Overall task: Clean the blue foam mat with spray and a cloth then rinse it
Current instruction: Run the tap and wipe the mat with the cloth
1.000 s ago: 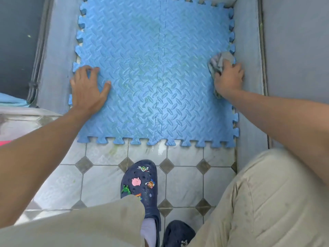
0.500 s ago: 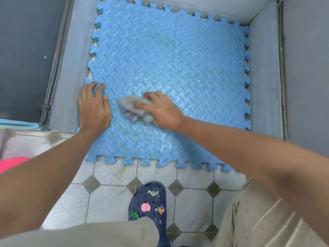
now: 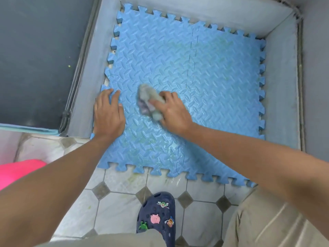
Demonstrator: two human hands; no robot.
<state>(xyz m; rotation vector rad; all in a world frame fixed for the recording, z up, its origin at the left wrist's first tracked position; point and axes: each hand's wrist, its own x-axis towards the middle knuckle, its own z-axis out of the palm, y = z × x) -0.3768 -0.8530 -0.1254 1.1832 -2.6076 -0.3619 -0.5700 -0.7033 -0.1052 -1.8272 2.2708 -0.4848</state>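
The blue foam mat (image 3: 204, 72) with interlocking edges and a diamond-plate pattern lies flat between grey walls, its near part glistening wet. My left hand (image 3: 108, 114) presses flat on the mat's left edge, fingers spread, holding nothing. My right hand (image 3: 173, 111) is closed on a crumpled grey cloth (image 3: 148, 100) and presses it onto the mat left of centre, close beside my left hand. No spray bottle is in view.
Grey padded walls (image 3: 281, 90) enclose the mat on the left, far and right sides. White floor tiles (image 3: 117, 211) with grey diamonds lie in front. My dark blue clog (image 3: 156, 216) stands on them. A pink object (image 3: 16, 172) sits at the left edge.
My right hand swept the cloth from the mat's right edge across to left of centre. My left hand stayed pressed on the left edge. The camera view shifted slightly.
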